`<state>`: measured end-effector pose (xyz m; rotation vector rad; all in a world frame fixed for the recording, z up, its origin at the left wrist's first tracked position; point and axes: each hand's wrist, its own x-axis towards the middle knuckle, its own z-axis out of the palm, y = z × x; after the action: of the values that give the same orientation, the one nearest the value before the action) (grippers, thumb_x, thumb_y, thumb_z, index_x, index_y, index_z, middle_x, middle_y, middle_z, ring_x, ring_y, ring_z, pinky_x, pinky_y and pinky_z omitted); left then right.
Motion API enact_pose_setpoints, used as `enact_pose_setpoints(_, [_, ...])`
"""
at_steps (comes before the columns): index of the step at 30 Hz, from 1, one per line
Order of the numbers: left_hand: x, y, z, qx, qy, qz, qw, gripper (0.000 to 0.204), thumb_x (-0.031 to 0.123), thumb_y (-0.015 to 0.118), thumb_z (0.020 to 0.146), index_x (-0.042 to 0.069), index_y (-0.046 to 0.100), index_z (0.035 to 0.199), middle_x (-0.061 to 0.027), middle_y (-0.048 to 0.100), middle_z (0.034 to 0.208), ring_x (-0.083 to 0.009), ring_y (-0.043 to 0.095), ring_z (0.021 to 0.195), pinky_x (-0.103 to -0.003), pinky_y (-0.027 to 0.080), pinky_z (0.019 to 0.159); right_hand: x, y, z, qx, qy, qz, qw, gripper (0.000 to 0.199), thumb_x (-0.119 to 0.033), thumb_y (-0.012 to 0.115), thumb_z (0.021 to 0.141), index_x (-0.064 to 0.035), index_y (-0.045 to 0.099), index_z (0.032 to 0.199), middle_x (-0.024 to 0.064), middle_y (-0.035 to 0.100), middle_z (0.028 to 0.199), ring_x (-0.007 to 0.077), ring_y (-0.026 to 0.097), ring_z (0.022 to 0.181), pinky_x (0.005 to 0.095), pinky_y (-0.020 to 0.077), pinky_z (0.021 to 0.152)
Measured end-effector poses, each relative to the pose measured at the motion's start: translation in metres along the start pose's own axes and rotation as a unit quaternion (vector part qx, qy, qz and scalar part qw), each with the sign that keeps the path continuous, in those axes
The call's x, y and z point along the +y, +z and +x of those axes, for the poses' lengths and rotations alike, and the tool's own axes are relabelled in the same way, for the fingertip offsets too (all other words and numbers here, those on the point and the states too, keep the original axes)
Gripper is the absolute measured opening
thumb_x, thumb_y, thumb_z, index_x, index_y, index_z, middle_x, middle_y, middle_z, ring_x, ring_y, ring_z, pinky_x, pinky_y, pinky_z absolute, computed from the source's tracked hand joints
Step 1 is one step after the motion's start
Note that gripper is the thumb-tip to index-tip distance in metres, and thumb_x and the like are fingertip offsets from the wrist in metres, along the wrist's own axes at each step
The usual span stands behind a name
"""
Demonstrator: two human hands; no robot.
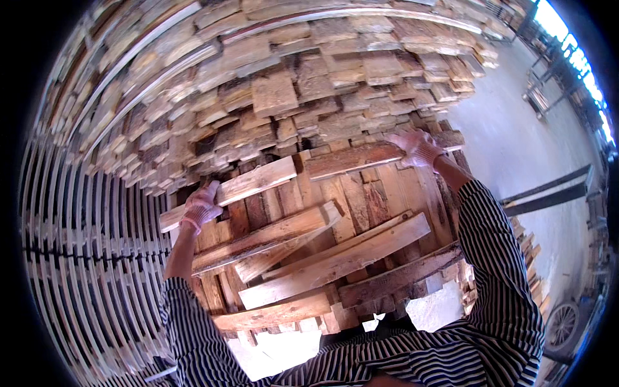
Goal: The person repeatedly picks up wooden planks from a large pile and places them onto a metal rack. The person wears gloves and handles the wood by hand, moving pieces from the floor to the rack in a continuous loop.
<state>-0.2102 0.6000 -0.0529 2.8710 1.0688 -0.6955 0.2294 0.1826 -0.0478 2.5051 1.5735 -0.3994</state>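
Your gloved left hand [200, 208] is clamped on a pale rough wooden board [240, 188], while your right hand [418, 148] grips a longer reddish-brown plank [361, 158].

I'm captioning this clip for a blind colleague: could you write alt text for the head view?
A person in a striped shirt and gloves handles rough wooden boards: the left hand grips a pale board, the right hand rests on a reddish board. More loose boards lie below, before a tall stacked wood pile.
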Motion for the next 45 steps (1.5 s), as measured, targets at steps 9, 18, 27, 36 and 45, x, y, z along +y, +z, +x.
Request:
enact_pose_setpoints(9, [0.025, -0.01, 0.004, 0.011, 0.041, -0.019, 0.999, 0.083, 0.032, 0.084, 0.072, 0.014, 0.048, 0.144, -0.0187, 0.071, 0.123, -0.0378, 0.069, 0.114, -0.046, 0.055, 0.095, 0.007, 0.0, 0.019, 0.007, -0.045, -0.08, 0.996, 0.096, -0.025, 0.088, 0.075, -0.0296, 0.04, 0.158, 0.0129, 0.062, 0.134, 0.0333, 0.061, 0.122, 0.0627, 0.0462, 0.103])
enact_pose_setpoints(18, [0.008, 0.005, -0.001, -0.032, 0.028, 0.02, 0.999, 0.081, 0.03, 0.085, 0.074, 0.014, 0.049, 0.145, -0.0176, 0.064, 0.134, -0.0373, 0.065, 0.12, -0.047, 0.053, 0.099, 0.025, 0.033, 0.025, 0.016, -0.033, 0.003, 0.999, 0.093, -0.007, 0.073, 0.075, -0.0279, 0.04, 0.159, 0.015, 0.06, 0.14, 0.0367, 0.058, 0.127, 0.0564, 0.0458, 0.104])
enact_pose_setpoints(27, [0.025, 0.024, -0.02, 0.143, 0.027, 0.064, 0.987, 0.083, 0.032, 0.083, 0.081, 0.018, 0.043, 0.153, -0.0139, 0.068, 0.13, -0.0304, 0.07, 0.097, -0.04, 0.058, 0.086, -0.016, 0.037, 0.017, 0.033, 0.055, -0.064, 0.996, 0.093, -0.009, 0.075, 0.081, -0.0331, 0.035, 0.161, 0.0146, 0.063, 0.136, 0.0366, 0.056, 0.13, 0.0571, 0.0401, 0.113])
enact_pose_setpoints(36, [0.167, 0.035, -0.125, 0.107, 0.243, -0.216, 0.94, 0.097, 0.043, 0.095, 0.062, 0.008, 0.054, 0.143, -0.015, 0.057, 0.142, -0.0308, 0.06, 0.125, -0.039, 0.048, 0.109, -0.154, 0.03, -0.149, -0.042, -0.265, 0.022, 0.963, 0.091, -0.055, 0.08, 0.078, -0.0102, 0.049, 0.15, 0.0166, 0.055, 0.145, 0.0358, 0.052, 0.132, 0.051, 0.0415, 0.108])
enact_pose_setpoints(45, [0.183, -0.015, -0.152, 0.072, 0.213, -0.007, 0.974, 0.031, 0.024, 0.066, 0.085, 0.005, 0.053, 0.106, -0.0142, 0.065, 0.072, -0.0282, 0.064, 0.056, -0.045, 0.05, 0.042, -0.188, 0.054, -0.142, 0.066, -0.213, -0.011, 0.975, 0.039, -0.021, 0.073, 0.074, -0.0139, 0.062, 0.11, 0.0089, 0.061, 0.113, 0.0285, 0.06, 0.113, 0.0417, 0.0498, 0.091])
